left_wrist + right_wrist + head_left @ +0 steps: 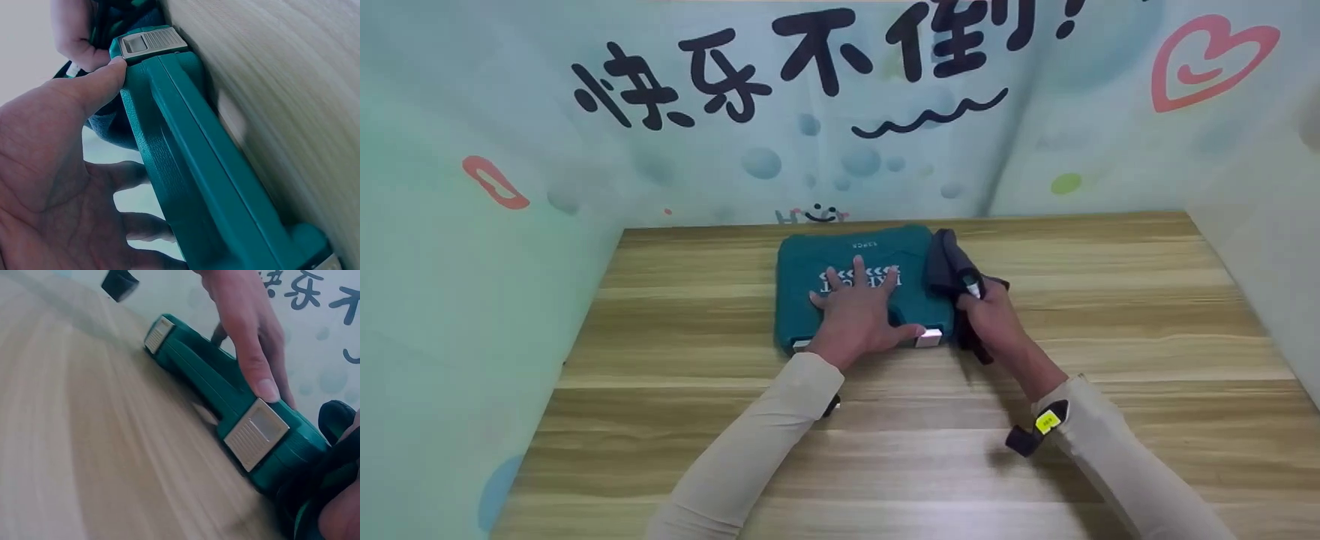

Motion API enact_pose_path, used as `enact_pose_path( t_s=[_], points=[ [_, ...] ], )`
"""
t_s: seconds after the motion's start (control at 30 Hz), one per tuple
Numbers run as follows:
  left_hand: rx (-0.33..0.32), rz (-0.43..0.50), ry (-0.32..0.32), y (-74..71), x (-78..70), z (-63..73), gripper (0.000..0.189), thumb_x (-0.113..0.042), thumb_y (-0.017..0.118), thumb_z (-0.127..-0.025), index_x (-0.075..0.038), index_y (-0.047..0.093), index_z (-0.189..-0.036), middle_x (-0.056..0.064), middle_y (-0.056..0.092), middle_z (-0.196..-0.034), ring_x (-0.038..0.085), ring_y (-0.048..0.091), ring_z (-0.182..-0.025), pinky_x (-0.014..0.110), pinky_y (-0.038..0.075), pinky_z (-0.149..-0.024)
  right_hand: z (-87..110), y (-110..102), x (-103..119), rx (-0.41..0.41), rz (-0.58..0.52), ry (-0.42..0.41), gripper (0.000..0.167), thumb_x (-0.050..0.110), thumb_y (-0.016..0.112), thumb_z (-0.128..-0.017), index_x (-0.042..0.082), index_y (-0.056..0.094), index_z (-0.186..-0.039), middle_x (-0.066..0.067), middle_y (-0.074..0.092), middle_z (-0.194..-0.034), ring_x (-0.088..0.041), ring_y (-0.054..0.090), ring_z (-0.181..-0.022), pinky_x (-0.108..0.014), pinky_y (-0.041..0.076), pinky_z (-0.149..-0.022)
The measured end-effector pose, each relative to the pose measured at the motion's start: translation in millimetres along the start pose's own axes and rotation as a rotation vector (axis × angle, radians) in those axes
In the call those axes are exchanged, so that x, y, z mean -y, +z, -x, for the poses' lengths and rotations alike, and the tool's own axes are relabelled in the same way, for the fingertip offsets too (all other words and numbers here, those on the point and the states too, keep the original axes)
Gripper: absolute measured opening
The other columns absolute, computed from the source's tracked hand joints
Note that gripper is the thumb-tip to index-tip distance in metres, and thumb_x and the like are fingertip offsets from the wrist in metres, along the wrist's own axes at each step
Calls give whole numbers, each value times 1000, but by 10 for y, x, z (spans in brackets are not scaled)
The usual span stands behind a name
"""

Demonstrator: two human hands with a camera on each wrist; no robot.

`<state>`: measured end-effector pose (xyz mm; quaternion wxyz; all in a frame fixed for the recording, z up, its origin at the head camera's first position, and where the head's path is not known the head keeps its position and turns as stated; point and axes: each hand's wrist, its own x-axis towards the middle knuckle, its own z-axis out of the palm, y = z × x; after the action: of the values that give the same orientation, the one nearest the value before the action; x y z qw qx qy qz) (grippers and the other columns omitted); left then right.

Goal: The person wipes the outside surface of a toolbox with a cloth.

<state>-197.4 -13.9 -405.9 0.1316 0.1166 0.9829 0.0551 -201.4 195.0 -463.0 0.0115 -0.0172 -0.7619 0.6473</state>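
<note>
A green plastic tool case lies flat on the table, its white lettering upside down in the head view. My left hand rests on the lid with fingers spread. Its thumb reaches to the pale latch beside the carry handle. My right hand grips a dark grey cloth against the case's right side. A small black and white piece shows by the right thumb. In the right wrist view only part of the right hand and dark folds are visible.
The wood-grain table meets a pale printed backdrop just behind the case. A second latch sits at the other end of the handle. A black wrist camera juts from the right sleeve.
</note>
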Motion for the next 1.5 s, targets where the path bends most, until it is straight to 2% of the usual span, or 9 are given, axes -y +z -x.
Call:
enact_pose_path(
  t_s=[0.4, 0.57, 0.73, 0.83, 0.97, 1.23, 1.4, 1.5],
  points=[
    [24, -43, 17, -21, 55, 6, 103, -86, 51, -81, -36, 16, -164, 20, 8, -167, 59, 12, -144, 77, 28, -100, -220, -78, 70, 163, 20, 96, 14, 0, 49, -93, -3, 49, -107, -13, 40, -97, -29, 44, -93, -35, 32, -78],
    [25, -52, 18, -27, 55, 4, 100, -85, 51, -83, -38, 17, -163, 19, 9, -167, 59, 13, -144, 76, 29, -100, -319, -96, 88, 175, 33, 108, 15, 1, 48, -95, -3, 48, -110, -14, 40, -98, -31, 44, -95, -35, 32, -78],
    [31, -35, 26, -10, 33, 0, 99, -85, 51, -83, -38, 17, -163, 18, 7, -168, 59, 12, -144, 77, 27, -101, -401, -141, 83, 185, 75, 129, 27, 1, 47, -94, -5, 48, -120, -17, 43, -110, -33, 44, -106, -38, 31, -87],
    [24, -45, 32, -1, 25, -2, 98, -84, 51, -83, -38, 17, -163, 17, 8, -168, 59, 13, -144, 76, 28, -101, -454, -178, 71, 189, 86, 113, 28, -2, 47, -91, -8, 48, -118, -18, 44, -109, -33, 44, -104, -38, 32, -88],
    [28, -44, 33, 2, 29, 3, 98, -84, 51, -83, -39, 17, -163, 17, 8, -168, 59, 13, -144, 77, 29, -100, -507, -193, 59, 198, 92, 94, 22, -3, 48, -89, -8, 49, -110, -18, 43, -103, -34, 45, -98, -37, 34, -84],
    [50, -24, 42, 10, 54, 30, 99, -84, 52, -82, -40, 16, -163, 16, 6, -168, 59, 10, -144, 78, 26, -101, -592, -170, 59, 173, 99, 84, 24, -3, 47, -90, -8, 50, -113, -18, 46, -107, -33, 46, -101, -37, 36, -85],
    [48, -30, 51, -2, 62, 45, 99, -86, 51, -82, -41, 16, -163, 17, 5, -168, 58, 9, -145, 78, 25, -101, -633, -134, 70, 179, 140, 48, 19, -2, 46, -94, -7, 50, -112, -18, 45, -105, -33, 46, -100, -37, 35, -84],
    [43, -34, 51, -10, 64, 46, 99, -86, 51, -82, -41, 16, -163, 17, 4, -168, 59, 9, -145, 78, 25, -100, -640, -117, 53, 196, 143, 12, 22, -3, 45, -94, -6, 49, -115, -19, 46, -108, -34, 46, -103, -39, 34, -87]
  ],
)
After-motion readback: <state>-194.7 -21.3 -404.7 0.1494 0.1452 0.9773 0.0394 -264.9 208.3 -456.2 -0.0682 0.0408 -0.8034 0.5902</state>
